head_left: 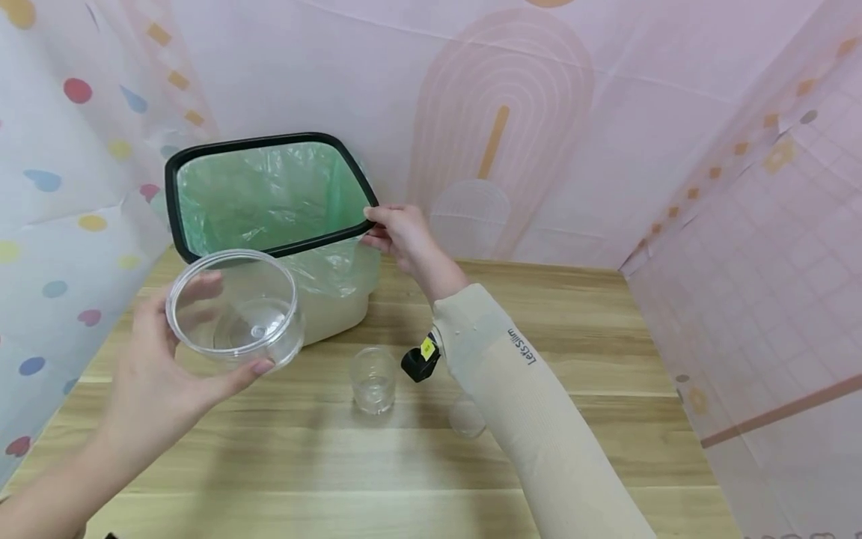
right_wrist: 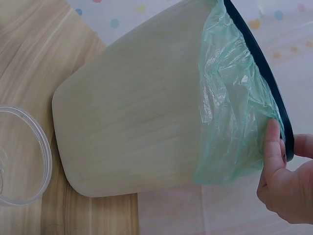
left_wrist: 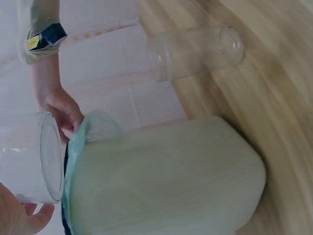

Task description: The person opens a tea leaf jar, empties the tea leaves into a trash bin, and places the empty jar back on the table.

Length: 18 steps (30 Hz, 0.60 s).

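Observation:
My left hand (head_left: 158,382) grips a clear, round, empty-looking plastic jar (head_left: 286,344), its mouth tipped toward the head camera. The jar overlaps the front left of a cream trash bin (head_left: 337,318) in the head view. At the bin's right corner my right hand (head_left: 400,232) pinches the black rim (head_left: 316,241), thumb on top and fingers underneath. A green plastic bag (head_left: 269,187) lines the bin. In the right wrist view the bag's edge (right_wrist: 234,107) folds down outside, beneath the rim. The left wrist view shows the held jar (left_wrist: 24,156) beside the rim.
Another clear jar (head_left: 373,382) stands on the wooden table (head_left: 323,464) in front of the bin. To its right lies a clear round piece (head_left: 466,416), partly behind the right sleeve (head_left: 518,389). A patterned cloth wall (head_left: 606,150) closes off the back and sides.

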Motion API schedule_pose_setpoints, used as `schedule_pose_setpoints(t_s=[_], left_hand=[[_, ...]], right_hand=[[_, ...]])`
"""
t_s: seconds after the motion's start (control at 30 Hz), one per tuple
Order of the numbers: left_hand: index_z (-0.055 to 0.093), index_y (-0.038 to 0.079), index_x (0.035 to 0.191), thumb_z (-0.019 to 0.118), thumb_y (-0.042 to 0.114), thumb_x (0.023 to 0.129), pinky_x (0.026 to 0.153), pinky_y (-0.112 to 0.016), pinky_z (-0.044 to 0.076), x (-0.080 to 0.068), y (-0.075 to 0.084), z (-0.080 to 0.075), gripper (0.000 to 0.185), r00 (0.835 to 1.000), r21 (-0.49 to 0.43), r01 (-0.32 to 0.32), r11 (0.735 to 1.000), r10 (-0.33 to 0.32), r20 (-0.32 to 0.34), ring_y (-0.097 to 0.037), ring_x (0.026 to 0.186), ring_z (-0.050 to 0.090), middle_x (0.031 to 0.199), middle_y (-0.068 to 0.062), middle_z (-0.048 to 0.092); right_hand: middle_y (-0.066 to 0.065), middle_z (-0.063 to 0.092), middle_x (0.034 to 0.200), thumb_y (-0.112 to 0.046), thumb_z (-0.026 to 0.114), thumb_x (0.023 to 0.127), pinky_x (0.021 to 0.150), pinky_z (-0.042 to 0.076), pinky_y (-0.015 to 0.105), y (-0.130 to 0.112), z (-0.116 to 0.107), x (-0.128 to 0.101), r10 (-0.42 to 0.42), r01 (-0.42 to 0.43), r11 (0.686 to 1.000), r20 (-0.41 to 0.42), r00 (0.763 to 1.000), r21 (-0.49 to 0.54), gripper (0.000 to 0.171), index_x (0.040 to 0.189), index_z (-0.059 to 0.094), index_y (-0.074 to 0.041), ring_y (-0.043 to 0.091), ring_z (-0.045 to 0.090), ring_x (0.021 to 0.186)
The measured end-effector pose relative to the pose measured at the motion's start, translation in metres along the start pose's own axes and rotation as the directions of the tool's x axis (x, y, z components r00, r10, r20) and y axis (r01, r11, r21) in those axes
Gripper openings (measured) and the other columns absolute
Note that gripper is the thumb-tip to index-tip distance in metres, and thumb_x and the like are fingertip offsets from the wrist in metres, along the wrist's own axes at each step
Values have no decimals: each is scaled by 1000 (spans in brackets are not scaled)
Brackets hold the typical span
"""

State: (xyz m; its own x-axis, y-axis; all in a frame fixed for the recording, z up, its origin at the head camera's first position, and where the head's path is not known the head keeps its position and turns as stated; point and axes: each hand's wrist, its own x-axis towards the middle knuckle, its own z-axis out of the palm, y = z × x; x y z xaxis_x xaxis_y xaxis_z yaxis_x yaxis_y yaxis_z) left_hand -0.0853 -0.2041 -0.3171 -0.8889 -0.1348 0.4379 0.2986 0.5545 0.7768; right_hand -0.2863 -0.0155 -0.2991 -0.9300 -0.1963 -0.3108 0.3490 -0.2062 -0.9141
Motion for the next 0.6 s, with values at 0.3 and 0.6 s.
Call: schedule_pose_setpoints(t_s=[0.3, 0.6], left_hand=[[38, 10, 136, 86, -11, 49, 90, -4, 35, -19, -12, 7, 101, 999, -9, 40, 999, -40, -9, 0, 107, 48, 127, 3, 45], [39, 16, 135, 89, 0, 52, 86, -3, 33, -36, -35, 19, 99, 985, 24, 170, 985, -170, -21, 9, 104, 45, 128, 8, 40]], right_hand=[[7, 52, 72, -1, 58, 90, 88, 51, 35, -1, 0, -2, 10, -10, 1000, 0, 1000, 0, 6, 91, 57, 5, 13, 51, 62], [7, 52, 73, -2, 58, 90, 85, 52, 33, 0, 1, -2, 22, -22, 1000, -1, 1000, -8, 14, 100, 58, 7, 13, 51, 62]])
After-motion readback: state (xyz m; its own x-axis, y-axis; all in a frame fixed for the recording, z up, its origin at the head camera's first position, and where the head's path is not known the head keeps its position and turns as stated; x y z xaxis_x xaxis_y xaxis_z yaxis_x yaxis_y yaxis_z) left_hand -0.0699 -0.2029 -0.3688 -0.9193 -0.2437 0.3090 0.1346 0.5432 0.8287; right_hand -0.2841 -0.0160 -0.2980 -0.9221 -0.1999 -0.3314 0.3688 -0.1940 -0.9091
